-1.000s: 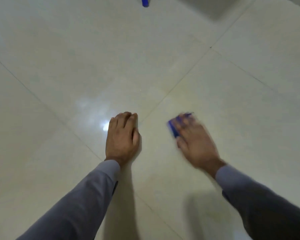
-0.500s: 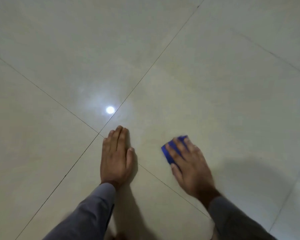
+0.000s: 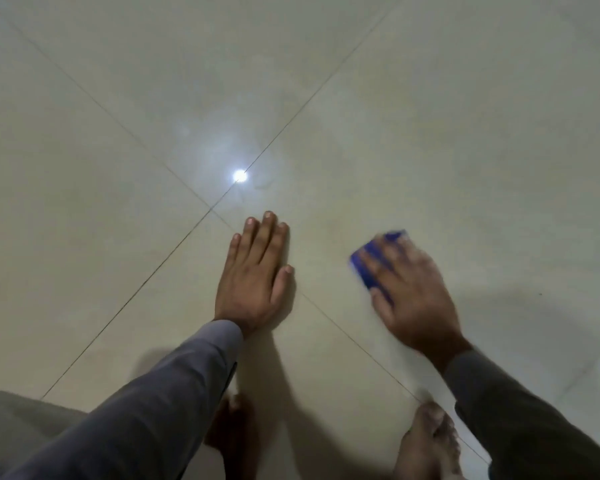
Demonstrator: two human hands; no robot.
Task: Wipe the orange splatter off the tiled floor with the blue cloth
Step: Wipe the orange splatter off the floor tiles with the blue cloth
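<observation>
The blue cloth point(image 3: 373, 263) lies flat on the tiled floor point(image 3: 465, 150) under the right hand point(image 3: 407, 292), whose straight, slightly spread fingers press it down; blur suggests a wiping stroke in hand. The left hand point(image 3: 255, 275) rests flat beside it, fingers together, bracing. No orange splatter shows, so the next move likely calls for checking the tile. No writing is visible.

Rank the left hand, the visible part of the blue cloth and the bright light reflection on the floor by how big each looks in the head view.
1. left hand, flat on the floor
2. blue cloth, mostly hidden under the blurred right hand
3. light reflection, a small spot

The order is clear.
</observation>
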